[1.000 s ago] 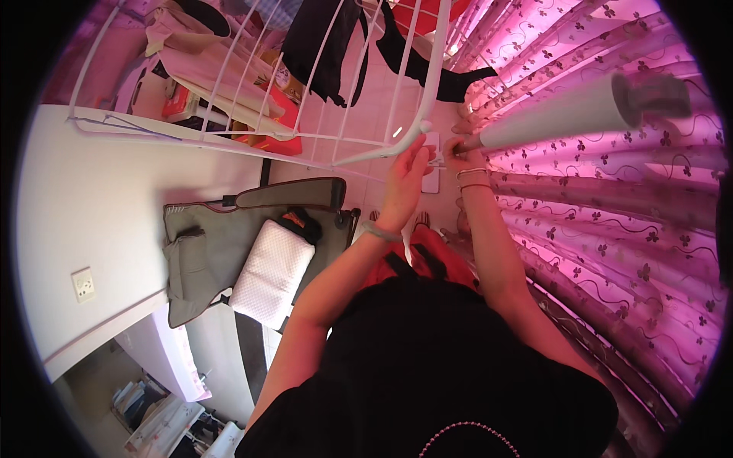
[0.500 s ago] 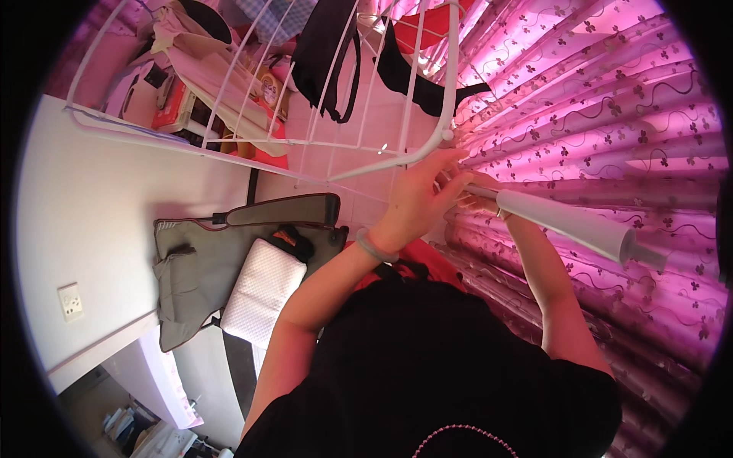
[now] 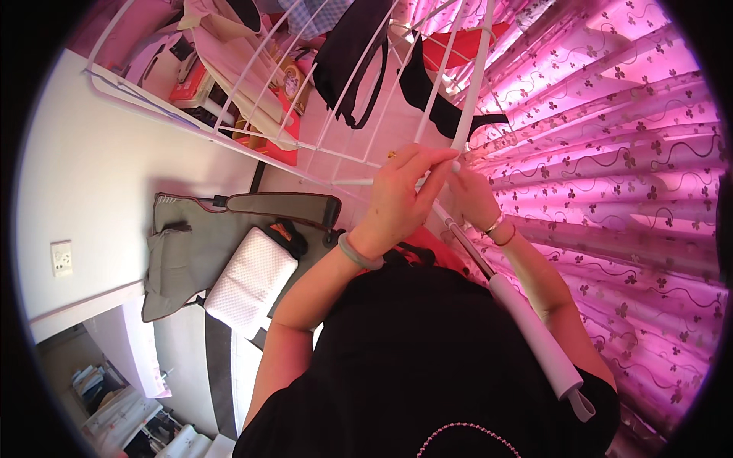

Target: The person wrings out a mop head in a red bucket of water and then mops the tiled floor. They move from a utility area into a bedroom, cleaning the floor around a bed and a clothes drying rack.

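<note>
At the grip, the left hand [image 3: 398,200] hides one end of the white-handled rod [image 3: 520,313]; whether the right hand [image 3: 475,201] touches it is unclear. Beyond, the top edge crops the wire drying rack [image 3: 475,82]; rightward, the rim cuts the patterned curtain [image 3: 603,195].

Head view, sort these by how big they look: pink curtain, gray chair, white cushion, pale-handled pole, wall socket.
Largest to smallest:
Pink curtain
Gray chair
White cushion and pale-handled pole: too alike to rank, the pole seeming nearer the camera
Wall socket
</note>
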### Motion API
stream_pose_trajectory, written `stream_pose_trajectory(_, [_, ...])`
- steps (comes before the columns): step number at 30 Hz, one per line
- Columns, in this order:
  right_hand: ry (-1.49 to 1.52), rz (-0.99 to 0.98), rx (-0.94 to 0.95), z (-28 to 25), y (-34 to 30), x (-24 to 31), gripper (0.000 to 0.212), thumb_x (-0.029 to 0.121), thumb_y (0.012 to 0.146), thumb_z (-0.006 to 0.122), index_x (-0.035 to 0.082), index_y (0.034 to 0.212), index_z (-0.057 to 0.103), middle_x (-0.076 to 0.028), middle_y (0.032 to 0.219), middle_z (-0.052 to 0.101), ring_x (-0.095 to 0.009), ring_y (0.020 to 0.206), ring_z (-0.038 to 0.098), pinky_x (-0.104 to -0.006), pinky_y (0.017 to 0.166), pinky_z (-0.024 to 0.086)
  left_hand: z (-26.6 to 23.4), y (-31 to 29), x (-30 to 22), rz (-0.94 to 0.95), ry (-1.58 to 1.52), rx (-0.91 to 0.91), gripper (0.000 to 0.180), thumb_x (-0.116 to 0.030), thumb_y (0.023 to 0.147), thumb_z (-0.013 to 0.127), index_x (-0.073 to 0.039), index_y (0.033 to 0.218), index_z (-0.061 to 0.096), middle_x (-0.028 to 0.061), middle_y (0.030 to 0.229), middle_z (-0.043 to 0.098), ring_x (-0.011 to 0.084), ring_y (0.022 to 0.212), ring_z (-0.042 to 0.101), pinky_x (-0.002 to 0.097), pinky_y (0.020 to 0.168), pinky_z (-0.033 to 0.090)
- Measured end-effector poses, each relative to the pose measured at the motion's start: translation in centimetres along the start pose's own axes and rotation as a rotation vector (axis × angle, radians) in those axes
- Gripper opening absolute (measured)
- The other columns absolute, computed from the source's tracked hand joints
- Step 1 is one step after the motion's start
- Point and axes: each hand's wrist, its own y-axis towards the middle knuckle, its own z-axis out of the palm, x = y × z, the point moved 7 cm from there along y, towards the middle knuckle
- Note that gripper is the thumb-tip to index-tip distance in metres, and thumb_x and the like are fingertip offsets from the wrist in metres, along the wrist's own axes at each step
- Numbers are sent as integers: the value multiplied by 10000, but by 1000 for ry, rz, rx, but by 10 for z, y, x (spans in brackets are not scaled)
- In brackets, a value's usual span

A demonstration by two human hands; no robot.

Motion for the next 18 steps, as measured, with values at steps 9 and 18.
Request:
stream_pose_trajectory(9, [714,-44,154,48,8,41,356,369,997,396,71,844,516,-5,601,381,-139,583,418,-400,822,476,-62,27,62,9,815,-174,251,-156,815,646,-88,1057,651,82,1050,615,270,986,561,396,867,406])
stream_pose_trajectory(18, [664,-79,79,57,9,48,356,334,1017,338,136,722,350,22,521,265,-101,480,244,-300,615,372,-175,27,157,-417,1238,-188,593,-454,793,640,-107,1263,541,153,1373,418,327,1293,369,524,1021,279])
